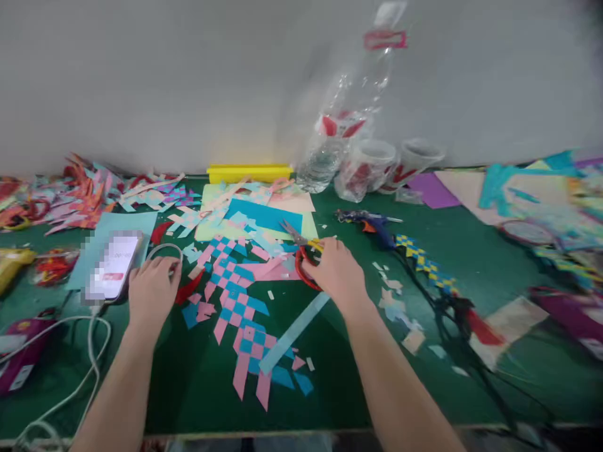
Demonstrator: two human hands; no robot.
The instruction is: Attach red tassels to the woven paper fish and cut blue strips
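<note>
Forearms [125, 376] flank a pink and blue checked paper weave [239, 307], right hand [336, 270] gripping scissors [296, 236], left hand [153, 285] curled, grip unclear.

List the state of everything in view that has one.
Scissors: handles in right hand; blade gap unclear
Phone: screen lit, cable plugged in
Glue gun: lying down, power unclear
Bottle: standing
Cups: upright
Pink-and-blue weave: flat, ends loose
Left hand: fingers curled, grip unclear

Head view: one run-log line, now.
left hand: beside phone, grip unclear | right hand: holding scissors | pink-blue woven paper: on green table | pale blue strip: over woven paper's near end
</note>
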